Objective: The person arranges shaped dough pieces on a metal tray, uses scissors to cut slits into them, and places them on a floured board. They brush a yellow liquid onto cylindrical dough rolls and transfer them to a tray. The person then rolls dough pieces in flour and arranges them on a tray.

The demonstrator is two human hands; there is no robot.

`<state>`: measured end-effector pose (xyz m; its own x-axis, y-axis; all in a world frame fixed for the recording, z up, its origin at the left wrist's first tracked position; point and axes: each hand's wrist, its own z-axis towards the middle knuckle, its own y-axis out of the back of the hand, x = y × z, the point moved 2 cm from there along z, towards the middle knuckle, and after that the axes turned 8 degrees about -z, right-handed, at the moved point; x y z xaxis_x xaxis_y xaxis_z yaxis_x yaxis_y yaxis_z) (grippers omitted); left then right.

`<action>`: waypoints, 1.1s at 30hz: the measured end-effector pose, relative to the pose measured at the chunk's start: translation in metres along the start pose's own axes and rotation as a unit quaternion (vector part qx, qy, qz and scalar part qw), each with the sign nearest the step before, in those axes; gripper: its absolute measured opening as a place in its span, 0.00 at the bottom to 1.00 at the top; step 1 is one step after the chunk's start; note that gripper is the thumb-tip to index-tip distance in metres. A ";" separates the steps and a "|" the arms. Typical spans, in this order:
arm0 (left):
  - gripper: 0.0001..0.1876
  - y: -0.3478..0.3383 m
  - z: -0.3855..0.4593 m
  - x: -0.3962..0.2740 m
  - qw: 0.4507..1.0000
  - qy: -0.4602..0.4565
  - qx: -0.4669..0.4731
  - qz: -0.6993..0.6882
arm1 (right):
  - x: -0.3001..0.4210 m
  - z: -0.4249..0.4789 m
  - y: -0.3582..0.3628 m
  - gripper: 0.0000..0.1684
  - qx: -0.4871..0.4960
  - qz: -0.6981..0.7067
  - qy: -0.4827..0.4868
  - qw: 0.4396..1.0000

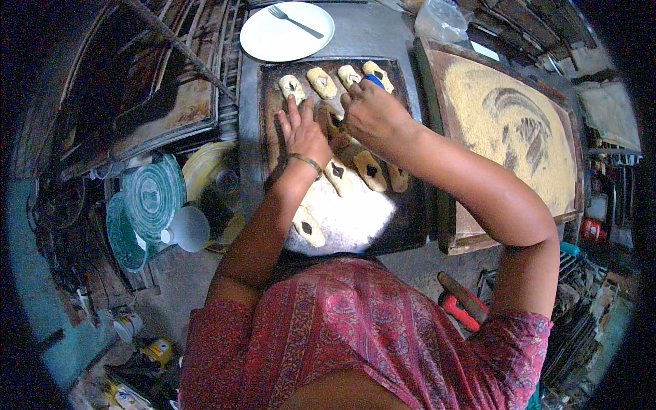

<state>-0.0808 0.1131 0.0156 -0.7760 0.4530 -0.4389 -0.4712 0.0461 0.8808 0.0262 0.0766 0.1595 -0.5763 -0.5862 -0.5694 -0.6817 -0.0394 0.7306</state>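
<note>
A dark metal baking tray (272, 138) lies before me with several oblong dough pieces, each with a slit in the middle that mostly shows dark filling. My right hand (376, 110) is closed around a small tool whose blue end (373, 80) sticks out; its working end is hidden under the fist. Beneath that fist lies a shadowed dough piece (332, 118). My left hand (306, 136), fingers spread and holding nothing, has its fingertips at the lower end of the back-left dough piece (292, 88). Nearer me are another slit piece (370, 170) and one close to the front edge (309, 229).
Behind the tray stands a white plate (261, 36) with a fork (295, 22). To the right is a wooden tray (435, 92) spread with yellowish crumbs (466, 97). A clear plastic bag (443, 20) sits beyond it. Green plastic lids (154, 197) are at the left.
</note>
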 end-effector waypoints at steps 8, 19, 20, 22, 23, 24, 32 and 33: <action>0.39 -0.003 0.000 0.003 1.000 -0.014 -0.004 0.006 | -0.017 0.008 0.002 0.11 0.054 0.038 0.011 0.998; 0.44 0.023 -0.001 0.012 1.000 -0.012 -0.005 -0.003 | -0.089 -0.065 -0.036 0.14 -0.160 -0.039 -0.151 0.975; 0.43 0.024 -0.003 0.020 0.999 -0.022 -0.035 -0.001 | -0.091 -0.067 -0.033 0.12 -0.083 -0.012 -0.163 0.983; 0.43 0.031 -0.006 0.035 0.998 -0.030 -0.049 -0.008 | -0.091 -0.066 -0.035 0.12 -0.066 -0.035 -0.168 0.983; 0.43 0.034 -0.008 0.041 0.998 -0.033 -0.057 -0.010 | -0.090 -0.064 -0.037 0.11 -0.058 -0.046 -0.170 0.983; 0.40 0.044 -0.009 0.042 0.998 -0.033 -0.055 0.002 | -0.090 -0.063 -0.042 0.11 -0.078 -0.037 -0.169 0.982; 0.37 0.042 -0.036 0.096 0.981 -0.097 -0.163 0.030 | -0.097 -0.041 -0.064 0.13 -0.124 -0.017 -0.141 0.982; 0.36 0.045 -0.038 0.096 0.982 -0.093 -0.162 0.034 | -0.097 -0.037 -0.069 0.13 -0.146 -0.024 -0.138 0.979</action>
<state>-0.1919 0.1248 0.0062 -0.7343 0.6019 -0.3137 -0.5524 -0.2613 0.7916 0.1456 0.1059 0.1786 -0.6740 -0.3393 -0.6562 -0.5759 -0.3150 0.7544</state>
